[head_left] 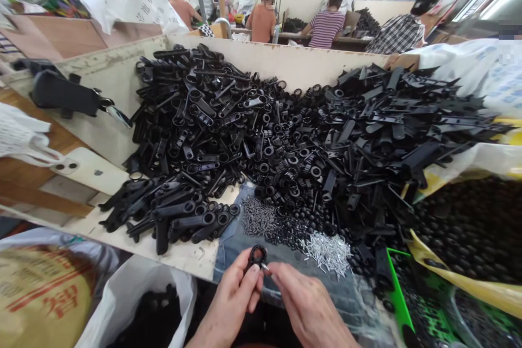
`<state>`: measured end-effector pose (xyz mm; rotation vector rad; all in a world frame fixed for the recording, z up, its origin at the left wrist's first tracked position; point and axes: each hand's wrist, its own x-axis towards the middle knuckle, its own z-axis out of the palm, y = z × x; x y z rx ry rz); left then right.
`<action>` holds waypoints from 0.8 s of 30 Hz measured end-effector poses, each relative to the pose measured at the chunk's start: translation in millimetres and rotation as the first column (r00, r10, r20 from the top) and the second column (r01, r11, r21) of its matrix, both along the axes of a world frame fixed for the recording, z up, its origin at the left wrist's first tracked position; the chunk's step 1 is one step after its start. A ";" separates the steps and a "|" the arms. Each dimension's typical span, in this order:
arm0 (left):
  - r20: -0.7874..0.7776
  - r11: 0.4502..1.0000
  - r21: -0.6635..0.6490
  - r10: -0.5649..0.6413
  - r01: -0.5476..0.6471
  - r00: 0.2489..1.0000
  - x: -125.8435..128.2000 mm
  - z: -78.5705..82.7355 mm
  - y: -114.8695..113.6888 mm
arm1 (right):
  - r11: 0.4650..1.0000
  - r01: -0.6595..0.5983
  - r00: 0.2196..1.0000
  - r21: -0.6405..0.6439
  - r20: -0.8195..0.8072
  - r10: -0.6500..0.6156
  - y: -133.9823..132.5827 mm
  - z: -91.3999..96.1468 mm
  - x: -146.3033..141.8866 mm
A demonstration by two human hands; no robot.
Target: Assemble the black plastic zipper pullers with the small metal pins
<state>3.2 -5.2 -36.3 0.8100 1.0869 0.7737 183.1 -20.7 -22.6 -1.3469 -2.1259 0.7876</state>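
Note:
My left hand (240,288) is closed around a black plastic ring part (258,253), held upright just above the bench front. Close against its right side, my right hand (305,294) pinches a small silver metal pin (265,267), whose tip meets the ring part. Beyond the hands lie a heap of loose silver pins (328,253), a mound of small dark grey pieces (259,217) and some small black balls (314,220). To the left, black arm-like parts with ringed ends (191,220) lie in a row.
Large piles of black ringed parts (204,109) and flat black blades (391,103) fill the walled bench. A phone (95,170) lies left. An open white sack (122,288) stands front left, a green tray (395,288) and a yellow-edged bag (468,277) right. Several people sit beyond.

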 end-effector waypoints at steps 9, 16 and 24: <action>-0.003 1.000 -0.004 -0.028 0.028 1.000 0.4 -11.9 -3.4 | 0.997 -0.027 0.973 -0.068 0.227 0.042 3.9 4.5 -2.1; 0.023 0.999 -0.036 0.013 -0.012 1.000 7.7 -7.3 -6.1 | 0.993 -0.004 0.964 -0.118 0.262 0.035 6.1 11.4 -3.6; 0.077 0.970 -0.200 0.160 -0.142 0.984 16.5 -6.4 -12.9 | 0.975 -0.012 0.953 -0.220 0.293 0.078 10.1 13.9 -6.9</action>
